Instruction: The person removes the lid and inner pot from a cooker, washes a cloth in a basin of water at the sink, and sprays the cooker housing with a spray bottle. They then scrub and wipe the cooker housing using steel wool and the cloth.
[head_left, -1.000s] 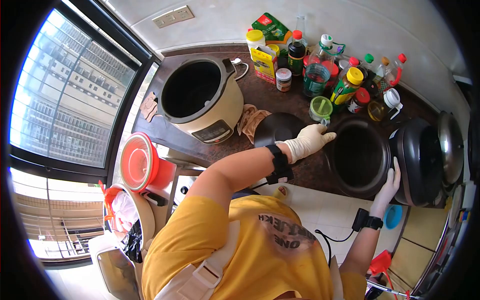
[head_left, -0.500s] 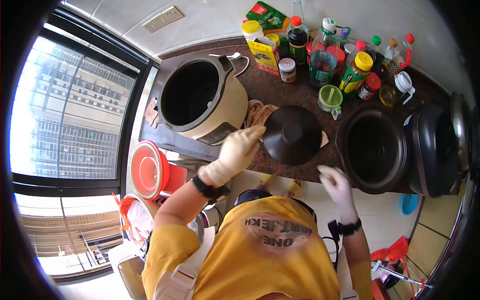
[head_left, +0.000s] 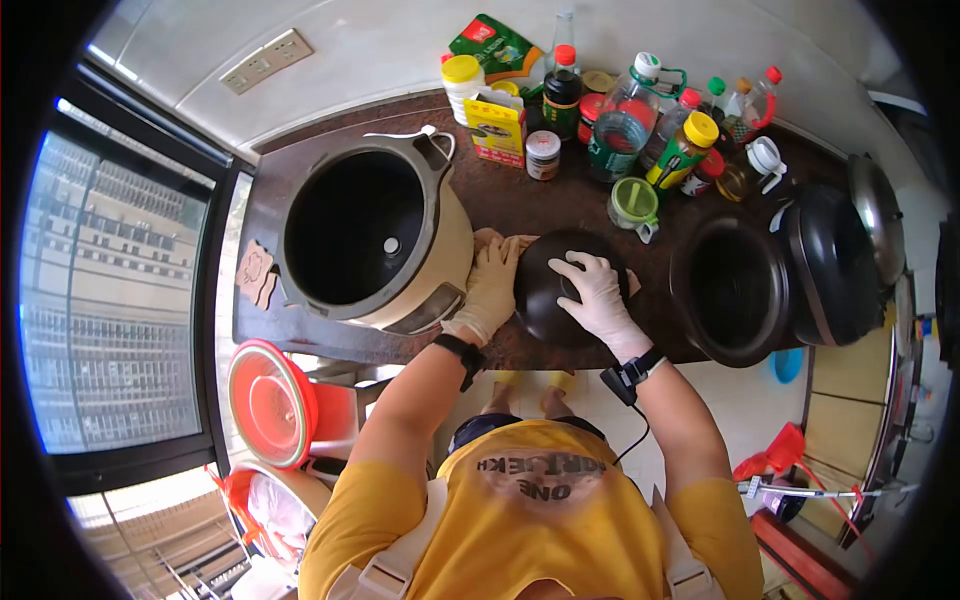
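Nearest is a yellow cloth T-shirt [head_left: 545, 480] with dark printed letters, crossed by pale webbing straps [head_left: 428, 520] with moulded buckles. Beyond it, at the near side of a dark brown, mottled worktop [head_left: 380, 350], both hands wear thin, wrinkled, off-white gloves. The right hand [head_left: 600, 295] lies over the middle of a round, matt black, shallow-domed lid [head_left: 545, 312], fingers bent and thumb spread; I cannot tell whether its grip is closed on anything. The left hand [head_left: 488, 290], long fingers together and pointing away, is at a crumpled tan cloth [head_left: 483, 237] just left of the lid; whether it pinches the fabric I cannot tell. The lid sits near the worktop's front edge, between a bulbous cream cooker [head_left: 448, 245] with a grey rim and black, hollow inside on the left and a round, wide-rimmed black pot [head_left: 735, 285] on the right. Farther right stands a glossy, rounded black appliance [head_left: 840, 265] beside a shiny domed metal lid [head_left: 880, 220]. Farther back are a clear green-lidded tub [head_left: 633, 203], a squat white-capped jar [head_left: 542, 156], a yellow cardboard box [head_left: 495, 128] and a dark glass bottle with a red cap [head_left: 562, 92], before a smooth, pale wall [head_left: 380, 50].
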